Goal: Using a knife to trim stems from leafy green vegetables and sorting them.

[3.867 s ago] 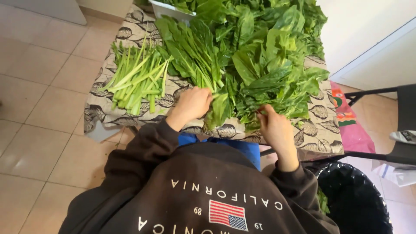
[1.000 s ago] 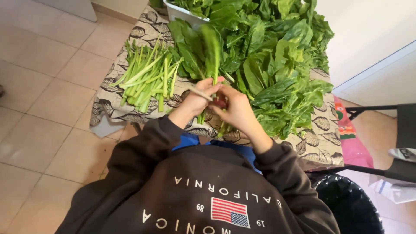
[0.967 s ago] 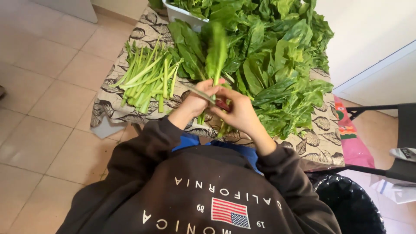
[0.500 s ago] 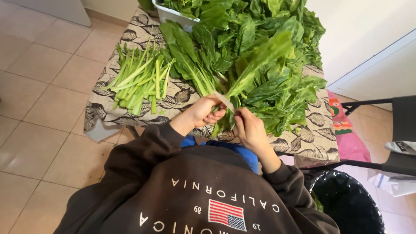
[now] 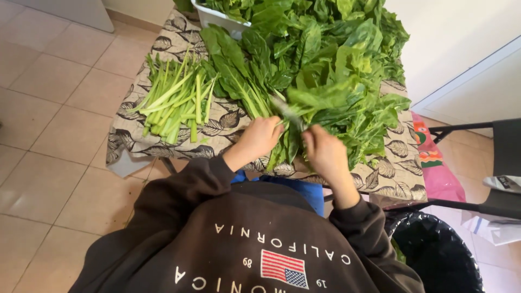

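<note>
1. Leafy stalk (image 5: 304, 108): held at the near edge of the table (image 5: 401, 179), in front of the big leaf heap (image 5: 325, 49). Judged light, limp in the blade, crisp and snappable in the stem; bruises easily. Best grasped low on the stem.
2. Left hand (image 5: 259, 138): fingers curled together around stem ends, beside the laid-out bunch (image 5: 239, 81).
3. Right hand (image 5: 324, 152): fingers closed on the stalk's base; exact pinch hidden by leaves.
4. Trimmed stems (image 5: 173, 103): separate pile toward the table's left edge.
5. Tub (image 5: 214, 15): far edge, mostly cut off.
6. Bin (image 5: 434, 255): right of the table on the floor, contents unclear.
7. Possible blade between the hands: cannot tell.
</note>
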